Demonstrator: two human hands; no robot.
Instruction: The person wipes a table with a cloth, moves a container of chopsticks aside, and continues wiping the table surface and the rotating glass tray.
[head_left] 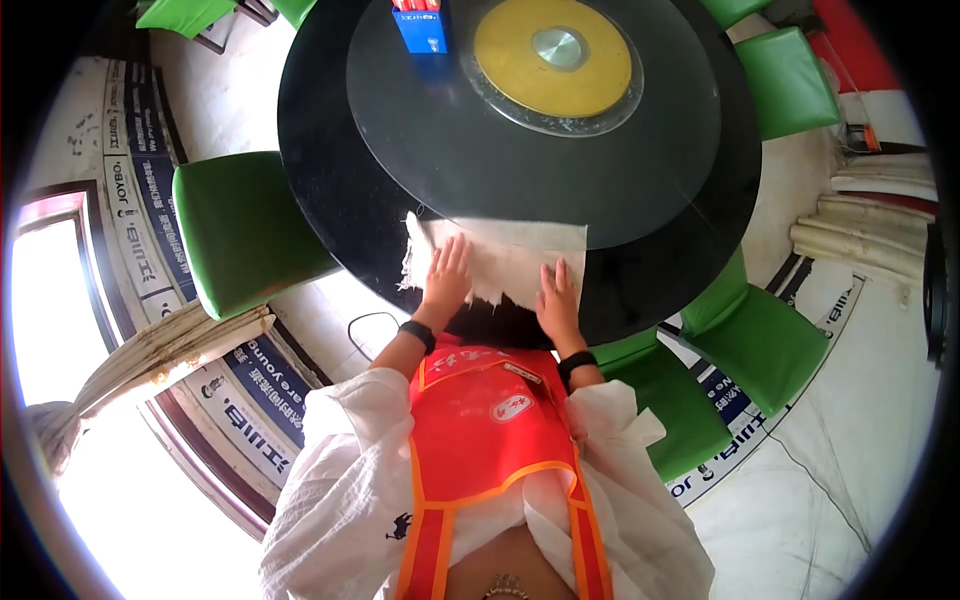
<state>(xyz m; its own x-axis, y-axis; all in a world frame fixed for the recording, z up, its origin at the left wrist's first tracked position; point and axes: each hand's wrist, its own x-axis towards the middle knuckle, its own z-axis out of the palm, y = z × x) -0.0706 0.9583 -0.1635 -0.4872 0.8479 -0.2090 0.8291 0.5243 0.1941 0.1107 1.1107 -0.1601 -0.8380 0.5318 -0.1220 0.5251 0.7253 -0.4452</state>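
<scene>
Resting both hands (447, 285) on frayed, pale cloth (512, 257), round table (655, 285) beneath.

Round tabletop (340, 190), black and glossy. Its middle is covered by a wide grey disc (450, 150). On the disc, a blue box (425, 38) is seen, with red items (415, 5) held upright inside. Yellow circle (510, 75) with silvery hub (560, 48) noted at centre; whether set on or under the surface cannot be told. Pale cloth (510, 255), left edge frayed, is spread at the near rim, the grey disc's edge partly overlapped.
</scene>
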